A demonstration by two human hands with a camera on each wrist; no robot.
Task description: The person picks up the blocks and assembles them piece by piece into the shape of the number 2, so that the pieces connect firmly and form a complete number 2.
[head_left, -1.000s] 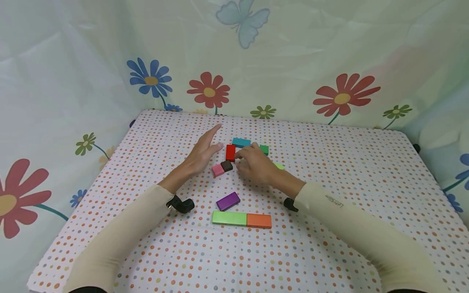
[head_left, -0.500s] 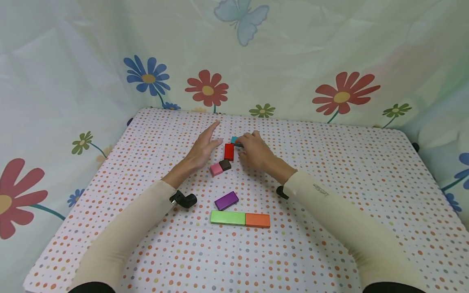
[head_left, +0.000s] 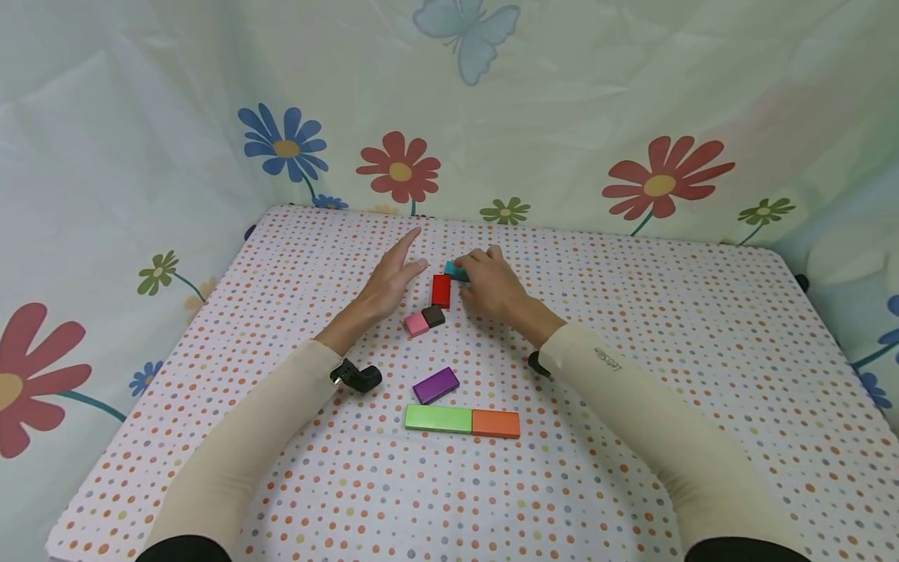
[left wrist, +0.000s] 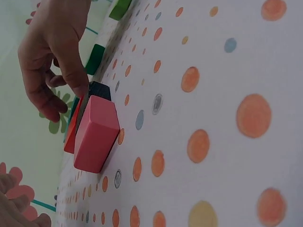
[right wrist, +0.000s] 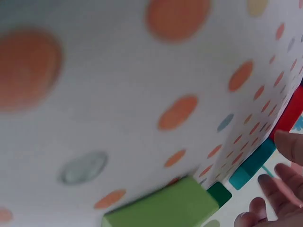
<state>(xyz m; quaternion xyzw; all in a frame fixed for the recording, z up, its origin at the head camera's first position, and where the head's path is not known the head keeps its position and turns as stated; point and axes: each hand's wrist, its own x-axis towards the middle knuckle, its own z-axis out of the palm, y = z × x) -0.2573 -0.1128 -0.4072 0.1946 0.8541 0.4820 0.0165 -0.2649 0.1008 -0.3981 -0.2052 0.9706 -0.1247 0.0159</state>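
My left hand (head_left: 385, 287) is held with straight fingers, apart from the blocks, left of a red block (head_left: 440, 291). Over a teal block (head_left: 453, 271) is my right hand (head_left: 495, 287), its fingers bent. In the right wrist view its thumb (right wrist: 289, 145) is by the meeting ends of the teal and red blocks, and the other fingers spread apart; contact is hard to tell. A dark brown block (head_left: 433, 315) touches a pink block (head_left: 416, 324) just below the red one. A dark green block (right wrist: 219, 194) and a light green block (right wrist: 165, 208) are hidden from the head view.
Nearer the body a purple block (head_left: 436, 385) lies slanted above a long light green block (head_left: 438, 418), which meets an orange block (head_left: 495, 423) end to end. A dotted cloth (head_left: 281, 484) covers the table; a flowered curtain (head_left: 555, 101) hangs behind.
My right hand has moved away from me, from beside the red block to over the teal block, and now hides the dark green and light green blocks. My left hand has barely moved.
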